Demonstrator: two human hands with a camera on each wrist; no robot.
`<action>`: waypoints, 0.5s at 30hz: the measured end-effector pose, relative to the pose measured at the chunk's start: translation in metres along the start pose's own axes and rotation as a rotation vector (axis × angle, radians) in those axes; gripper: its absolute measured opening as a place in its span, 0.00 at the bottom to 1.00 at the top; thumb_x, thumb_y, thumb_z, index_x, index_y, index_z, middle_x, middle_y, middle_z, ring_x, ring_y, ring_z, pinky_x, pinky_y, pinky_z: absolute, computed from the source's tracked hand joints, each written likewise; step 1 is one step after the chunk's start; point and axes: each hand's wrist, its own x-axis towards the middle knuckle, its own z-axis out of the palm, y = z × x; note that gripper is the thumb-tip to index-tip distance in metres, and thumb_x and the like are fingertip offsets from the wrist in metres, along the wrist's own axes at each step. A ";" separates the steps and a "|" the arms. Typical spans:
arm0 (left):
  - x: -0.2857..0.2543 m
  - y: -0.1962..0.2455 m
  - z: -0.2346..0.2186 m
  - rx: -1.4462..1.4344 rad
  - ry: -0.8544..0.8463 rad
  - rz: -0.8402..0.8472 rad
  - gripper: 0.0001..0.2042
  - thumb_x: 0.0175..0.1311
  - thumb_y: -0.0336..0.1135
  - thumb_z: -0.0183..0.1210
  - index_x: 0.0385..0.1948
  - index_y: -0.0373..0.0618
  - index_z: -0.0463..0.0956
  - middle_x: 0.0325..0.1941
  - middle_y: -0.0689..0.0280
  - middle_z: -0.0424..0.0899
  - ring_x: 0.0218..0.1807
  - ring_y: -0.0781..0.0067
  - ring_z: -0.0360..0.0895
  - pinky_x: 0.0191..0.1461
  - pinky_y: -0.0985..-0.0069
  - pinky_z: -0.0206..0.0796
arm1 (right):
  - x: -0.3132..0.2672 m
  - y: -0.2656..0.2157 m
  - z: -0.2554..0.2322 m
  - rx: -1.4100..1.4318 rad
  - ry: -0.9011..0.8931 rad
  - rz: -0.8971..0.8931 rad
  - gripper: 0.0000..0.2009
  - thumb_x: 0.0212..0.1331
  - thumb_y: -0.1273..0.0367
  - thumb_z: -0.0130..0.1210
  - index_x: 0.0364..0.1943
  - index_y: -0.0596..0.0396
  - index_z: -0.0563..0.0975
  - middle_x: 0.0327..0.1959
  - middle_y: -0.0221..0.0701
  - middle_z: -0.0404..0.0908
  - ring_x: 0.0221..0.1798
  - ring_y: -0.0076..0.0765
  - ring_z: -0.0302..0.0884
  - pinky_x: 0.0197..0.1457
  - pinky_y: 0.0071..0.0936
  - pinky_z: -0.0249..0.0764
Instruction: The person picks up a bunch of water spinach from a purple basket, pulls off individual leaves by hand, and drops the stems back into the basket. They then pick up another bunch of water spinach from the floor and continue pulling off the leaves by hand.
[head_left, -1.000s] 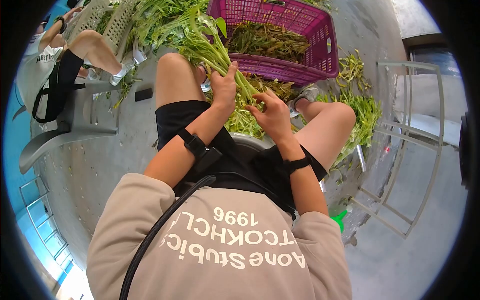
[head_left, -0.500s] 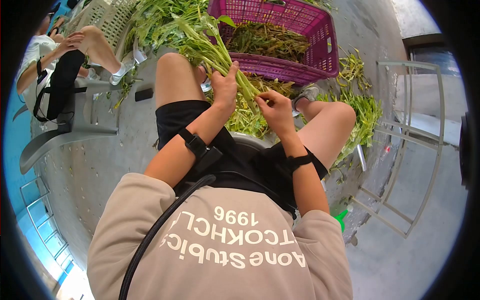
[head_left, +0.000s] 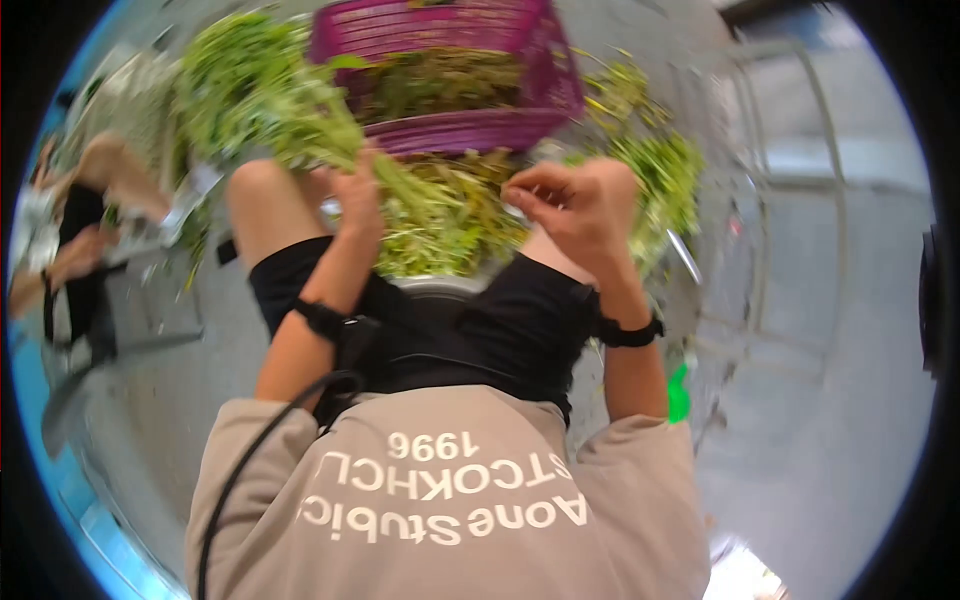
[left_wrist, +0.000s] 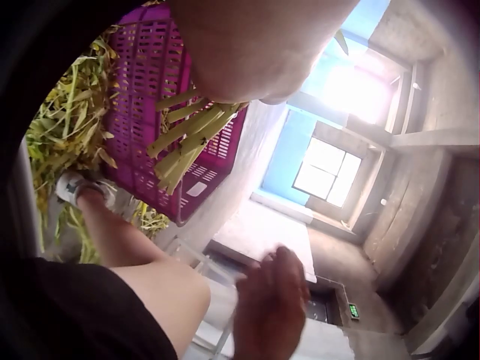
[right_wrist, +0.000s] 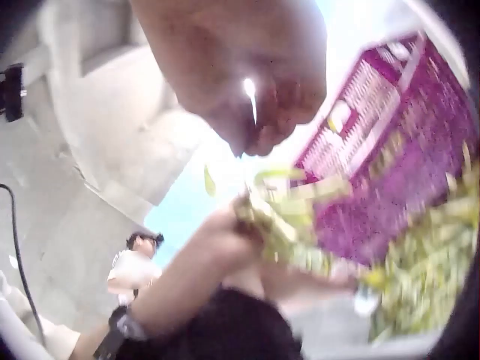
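My left hand (head_left: 357, 205) grips a bunch of long leafy green stalks (head_left: 322, 122), leaves toward the upper left. Its pale stem ends (left_wrist: 196, 139) stick out past the hand in the left wrist view. To the right, apart from the bunch, my right hand (head_left: 575, 210) hovers in front of the right knee, fingers curled toward the thumb. A bright slit shows between those fingers in the right wrist view, where motion blurs the greens; no held thing stands out. Loose greens and yellowed leaves (head_left: 430, 238) lie between the legs, beyond a grey rim.
A purple plastic crate (head_left: 450, 138) with wilted leaves stands ahead. More greens (head_left: 665, 185) lie on the floor at right, beside a metal frame (head_left: 840, 210). Another person (head_left: 85, 250) sits at far left. A green object (head_left: 679, 394) is by my right elbow.
The head view has swung, shifting the scene leftward. My right hand, earlier at the lower stalks, has pulled away to the right. The left hand keeps its hold on the bunch.
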 end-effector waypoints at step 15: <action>-0.009 0.030 -0.012 0.216 -0.148 -0.083 0.10 0.70 0.33 0.59 0.45 0.38 0.72 0.39 0.62 0.80 0.39 0.65 0.83 0.42 0.67 0.79 | -0.444 0.260 0.001 -0.024 -0.281 1.527 0.31 0.59 0.54 0.59 0.64 0.54 0.72 0.65 0.42 0.73 0.63 0.52 0.73 0.69 0.46 0.64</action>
